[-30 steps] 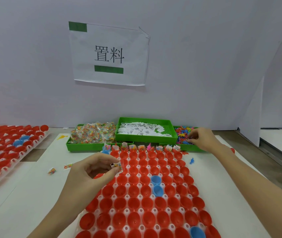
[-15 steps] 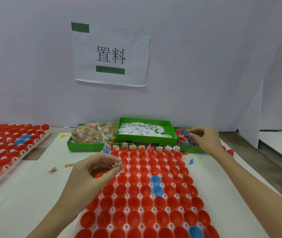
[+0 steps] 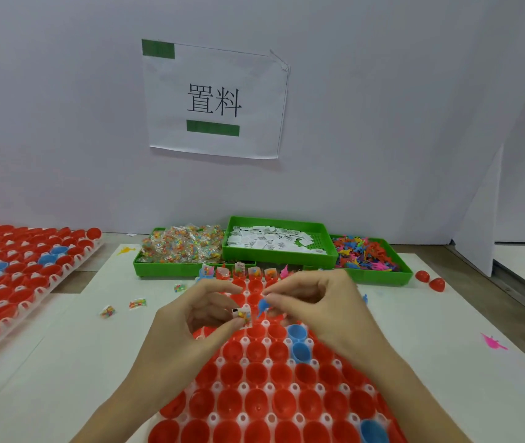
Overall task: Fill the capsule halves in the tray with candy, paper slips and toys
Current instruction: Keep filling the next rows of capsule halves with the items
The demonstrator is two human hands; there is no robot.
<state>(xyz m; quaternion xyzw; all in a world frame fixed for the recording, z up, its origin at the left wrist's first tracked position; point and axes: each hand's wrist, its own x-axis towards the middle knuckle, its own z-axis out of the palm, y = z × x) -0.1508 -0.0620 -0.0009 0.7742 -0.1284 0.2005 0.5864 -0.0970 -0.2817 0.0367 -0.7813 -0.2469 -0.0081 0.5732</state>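
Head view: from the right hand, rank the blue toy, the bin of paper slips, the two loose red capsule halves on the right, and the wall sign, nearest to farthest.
From the right hand:
1. Blue toy, pinched in its fingertips.
2. Bin of paper slips, just behind the hands, centre.
3. Loose red capsule halves, off to the right on the table; too close to the bin to rank surely.
4. Wall sign, high on the back wall.

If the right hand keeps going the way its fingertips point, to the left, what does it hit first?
Most likely the left hand, which pinches a candy packet and paper slip. The right hand pinches a blue toy that would reach them first, though depth is unclear.
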